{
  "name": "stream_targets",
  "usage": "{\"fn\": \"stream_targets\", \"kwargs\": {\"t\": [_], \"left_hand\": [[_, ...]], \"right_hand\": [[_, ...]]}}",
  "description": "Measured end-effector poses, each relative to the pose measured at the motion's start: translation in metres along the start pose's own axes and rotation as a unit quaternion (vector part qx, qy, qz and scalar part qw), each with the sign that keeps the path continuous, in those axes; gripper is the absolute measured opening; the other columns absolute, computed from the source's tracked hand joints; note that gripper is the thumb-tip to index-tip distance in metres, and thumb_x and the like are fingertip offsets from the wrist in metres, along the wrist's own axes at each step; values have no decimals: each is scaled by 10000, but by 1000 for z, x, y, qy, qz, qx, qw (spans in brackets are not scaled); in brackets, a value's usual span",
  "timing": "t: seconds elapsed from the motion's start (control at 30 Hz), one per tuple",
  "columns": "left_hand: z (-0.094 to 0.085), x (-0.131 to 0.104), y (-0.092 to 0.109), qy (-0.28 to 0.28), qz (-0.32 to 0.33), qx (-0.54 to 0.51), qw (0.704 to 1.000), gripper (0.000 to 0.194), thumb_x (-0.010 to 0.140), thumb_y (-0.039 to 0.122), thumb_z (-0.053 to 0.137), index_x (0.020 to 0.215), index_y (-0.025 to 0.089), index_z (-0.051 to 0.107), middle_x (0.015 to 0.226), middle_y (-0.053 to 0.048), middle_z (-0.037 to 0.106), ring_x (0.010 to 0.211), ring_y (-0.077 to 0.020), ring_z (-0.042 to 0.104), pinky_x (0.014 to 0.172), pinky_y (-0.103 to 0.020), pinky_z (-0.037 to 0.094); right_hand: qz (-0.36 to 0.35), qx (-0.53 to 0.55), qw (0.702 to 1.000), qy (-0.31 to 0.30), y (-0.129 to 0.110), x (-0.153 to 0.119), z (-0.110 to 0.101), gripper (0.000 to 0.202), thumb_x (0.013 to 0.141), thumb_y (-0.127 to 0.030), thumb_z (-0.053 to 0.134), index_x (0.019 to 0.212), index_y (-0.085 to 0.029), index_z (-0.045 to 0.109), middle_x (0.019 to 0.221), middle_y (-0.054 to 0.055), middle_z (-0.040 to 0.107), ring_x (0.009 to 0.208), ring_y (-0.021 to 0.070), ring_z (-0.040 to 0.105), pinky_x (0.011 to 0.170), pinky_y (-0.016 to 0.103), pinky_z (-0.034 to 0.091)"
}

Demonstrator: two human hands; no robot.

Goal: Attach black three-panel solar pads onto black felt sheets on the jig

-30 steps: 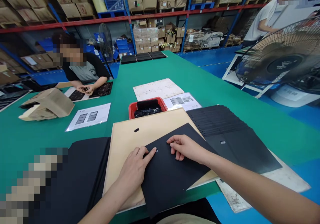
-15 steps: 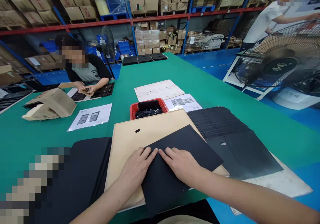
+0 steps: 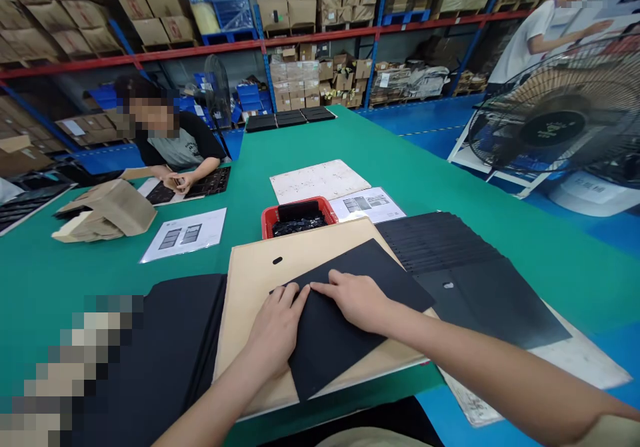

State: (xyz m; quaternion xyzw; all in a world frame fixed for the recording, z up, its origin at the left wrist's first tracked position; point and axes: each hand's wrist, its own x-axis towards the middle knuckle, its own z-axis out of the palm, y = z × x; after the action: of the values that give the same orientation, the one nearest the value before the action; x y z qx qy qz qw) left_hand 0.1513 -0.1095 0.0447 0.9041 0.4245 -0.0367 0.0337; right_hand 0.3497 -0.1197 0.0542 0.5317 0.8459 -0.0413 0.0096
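Note:
A black sheet (image 3: 350,327) lies slanted on a tan board (image 3: 255,280). My left hand (image 3: 277,324) presses on the sheet's left part, its fingers spread and holding nothing. From the right, my right hand (image 3: 357,297) rests on the same sheet with its index finger extended, the tip close to the left index fingertip. The other right fingers are partly bent, and nothing shows in them. A small dark oval piece (image 3: 277,260) is on the board beyond my left hand. Right of the board, black sheets (image 3: 480,300) lie fanned out, the top one with a small light oval.
Beyond the board stands a red basket (image 3: 267,220) of small black pieces. Black folders (image 3: 165,327) lie at the left. Printed sheets (image 3: 187,235) and a cardboard box (image 3: 120,210) are on the green table (image 3: 310,144). A person sits across at left; a fan (image 3: 555,127) stands right.
Both hands and the black sheet have shifted slightly away from me on the board. The right index finger now points out more than the others, which have bent.

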Motion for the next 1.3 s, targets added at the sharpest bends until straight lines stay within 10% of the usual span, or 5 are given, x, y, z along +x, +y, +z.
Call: {"fn": "stream_targets", "kwargs": {"t": [0.33, 0.6, 0.73, 0.93, 1.3], "left_hand": [[-2, -17, -10, -126, 4, -118, 985, 1142, 664, 597, 704, 1487, 111, 80, 1553, -171, -13, 1426, -314, 14, 1146, -466, 181], [10, -16, -22, -89, 48, -102, 990, 1135, 699, 658, 635, 1489, 168, -15, 1541, -142, -29, 1411, -327, 27, 1131, -503, 220], [12, -13, -22, -76, 63, -103, 990, 1112, 721, 621, 636, 1483, 181, -44, 1534, -139, -32, 1407, -337, 46, 1124, -499, 245], [13, 10, 2, -79, 83, -117, 987, 1093, 719, 576, 658, 1486, 178, -11, 1539, -146, -24, 1407, -327, 6, 1133, -520, 184], [21, 6, 9, 134, 141, -152, 969, 832, 840, 411, 502, 1483, 350, -22, 1558, -6, 175, 1382, -292, 256, 1026, -450, 426]], "right_hand": [[-177, -8, 967, 182, -63, -89, 46, 742, 930, -631, 289, 1402, -65, 377, 1463, 95, 359, 1356, 249, 260, 1139, 432, 129], [177, 99, 976, 77, 40, -139, 46, 603, 977, -501, 299, 1494, -228, 152, 1511, 55, 227, 1394, 277, 162, 1114, 595, -14], [361, 305, 869, 147, 96, -141, 42, 623, 915, -558, 380, 1417, -190, 388, 1473, 88, 342, 1373, 290, 240, 1135, 503, 167], [422, 675, 562, 226, 104, -129, 47, 483, 733, -338, 739, 1145, -169, 551, 1085, 114, 651, 951, 235, 631, 783, 318, 546], [531, 621, 437, 376, 199, -264, 67, 287, 693, -97, 720, 943, -163, 594, 827, 48, 671, 712, 152, 633, 635, 236, 526]]}}
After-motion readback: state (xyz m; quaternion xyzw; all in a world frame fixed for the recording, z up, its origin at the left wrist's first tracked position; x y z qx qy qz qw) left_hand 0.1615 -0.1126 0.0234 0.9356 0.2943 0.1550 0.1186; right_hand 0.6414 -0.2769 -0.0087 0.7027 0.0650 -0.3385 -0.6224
